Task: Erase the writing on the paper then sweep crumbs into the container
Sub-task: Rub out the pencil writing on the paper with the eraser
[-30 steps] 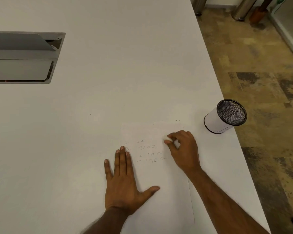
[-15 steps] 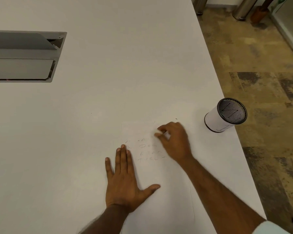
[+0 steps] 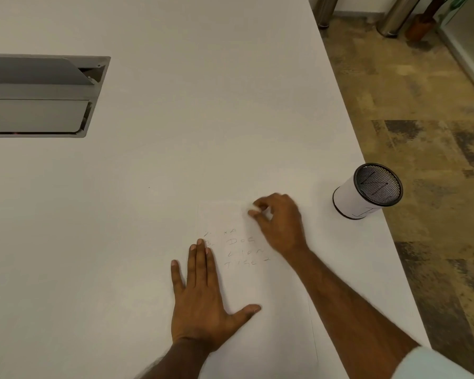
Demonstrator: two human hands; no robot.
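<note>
Pressed left hand (image 3: 203, 305) flat, fingers spread, on paper (image 3: 271, 324); pinched small eraser (image 3: 257, 207) in right hand (image 3: 281, 224) mid-frame, container (image 3: 365, 191) at right.

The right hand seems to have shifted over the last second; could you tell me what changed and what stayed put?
The right hand, its grip pinched on a small white eraser, slid up the paper away from the person, past the writing. The left hand stayed flat on the paper; the mesh container did not move.
</note>
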